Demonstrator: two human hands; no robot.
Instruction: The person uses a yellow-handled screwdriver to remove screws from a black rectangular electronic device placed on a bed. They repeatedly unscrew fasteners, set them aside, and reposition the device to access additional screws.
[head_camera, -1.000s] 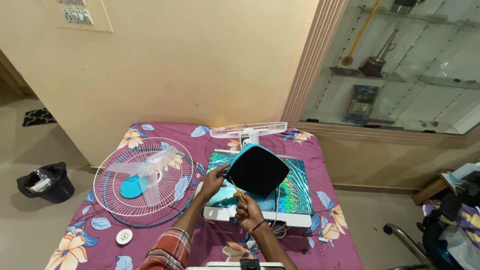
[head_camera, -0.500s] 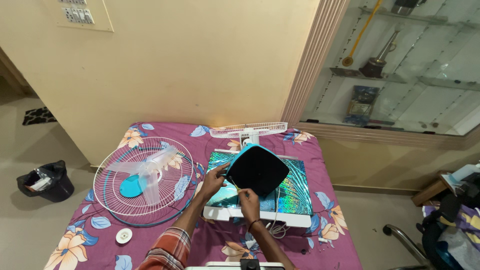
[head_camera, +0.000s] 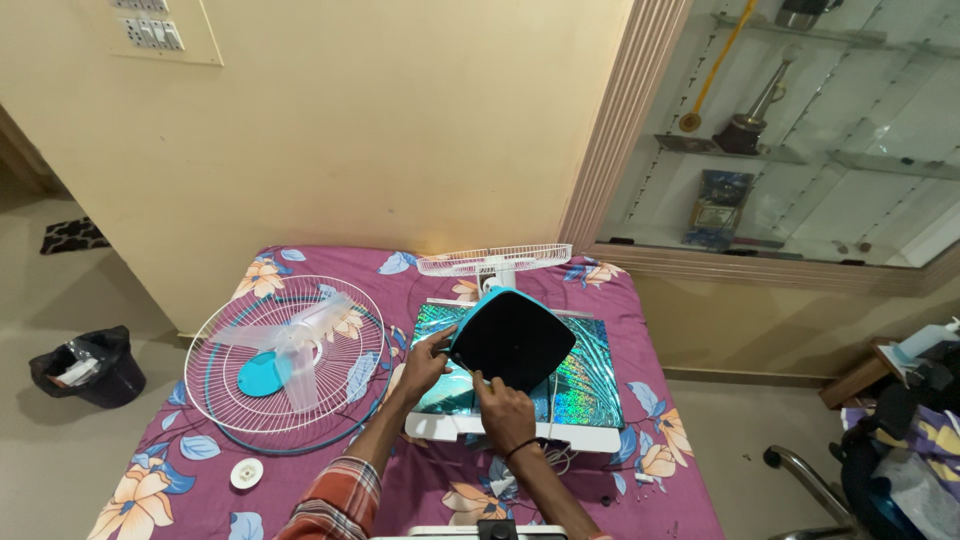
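Observation:
A dark, rounded-square fan base with a turquoise rim is tilted up over a white board with a shiny holographic top. My left hand grips its left edge. My right hand is at its lower edge, fingers closed against it; whether it pinches a small tool I cannot tell. A white cord hangs from the base. To the left lies a white wire fan guard with clear blades and a turquoise hub on top.
Everything sits on a table with a purple flowered cloth. A second white guard stands at the far edge. A small white round cap lies near the front left. A black bin is on the floor at left, a chair at right.
My right hand has shifted slightly along the base's lower edge. The base stays tilted in about the same place.

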